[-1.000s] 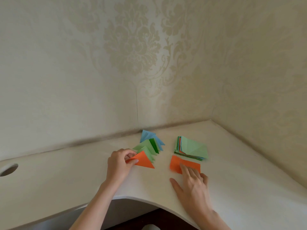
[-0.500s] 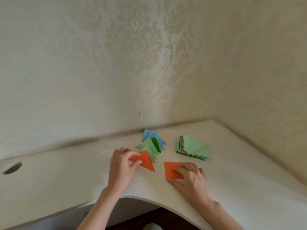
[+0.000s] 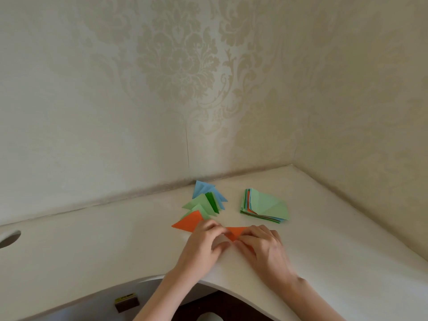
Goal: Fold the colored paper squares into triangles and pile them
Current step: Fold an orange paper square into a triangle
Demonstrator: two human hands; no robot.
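Note:
An orange paper square [image 3: 235, 233] lies on the white desk [image 3: 92, 246], mostly covered by both hands. My left hand [image 3: 203, 245] pinches its left part, and my right hand [image 3: 264, 249] grips its right part with curled fingers. Just behind and left lies a folded orange triangle [image 3: 188, 222], at the front of a fanned pile of light green, dark green and blue triangles [image 3: 206, 200]. To the right sits a stack of unfolded squares [image 3: 264, 206], light green on top.
Patterned walls meet in a corner behind the desk. A round cable hole [image 3: 9, 238] is at the far left. The desk's front edge curves inward near my arms, with a small dark box [image 3: 127, 302] below it.
My left hand let go of the orange triangle, which now lies on the pile's front, and moved right to the orange square. Both hands now hold that square.

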